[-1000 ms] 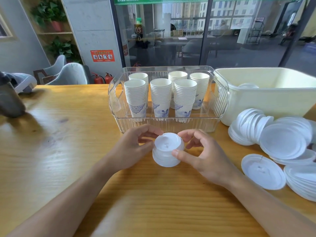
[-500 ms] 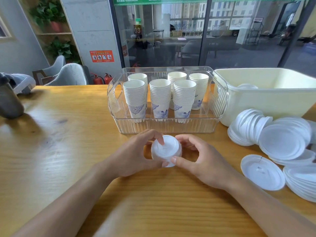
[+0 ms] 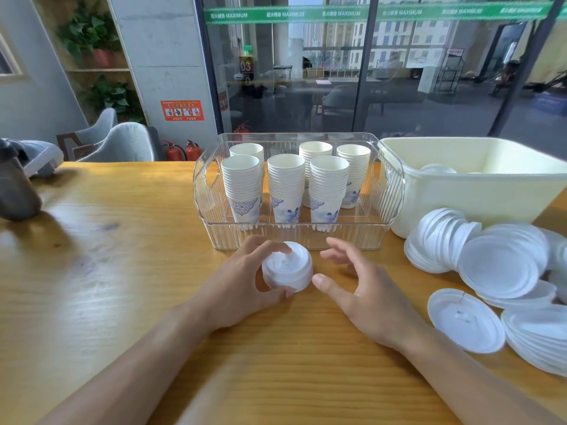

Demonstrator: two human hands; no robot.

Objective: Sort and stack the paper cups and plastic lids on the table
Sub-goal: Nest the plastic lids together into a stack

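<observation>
Plastic lid stack (image 3: pixel 287 267) sits on table (image 3: pixel 122 271) at 6 o'clock of cup tray (image 3: pixel 389 191). Left grip (image 3: pixel 236 282) curls round it; right grip (image 3: pixel 365 289) wide, just beside. Risk: one-sided hold tilts stack, lids slide apart.

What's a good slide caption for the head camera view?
Left hand grips a small stack of lids before the clear cup tray; right hand open beside it.
</observation>
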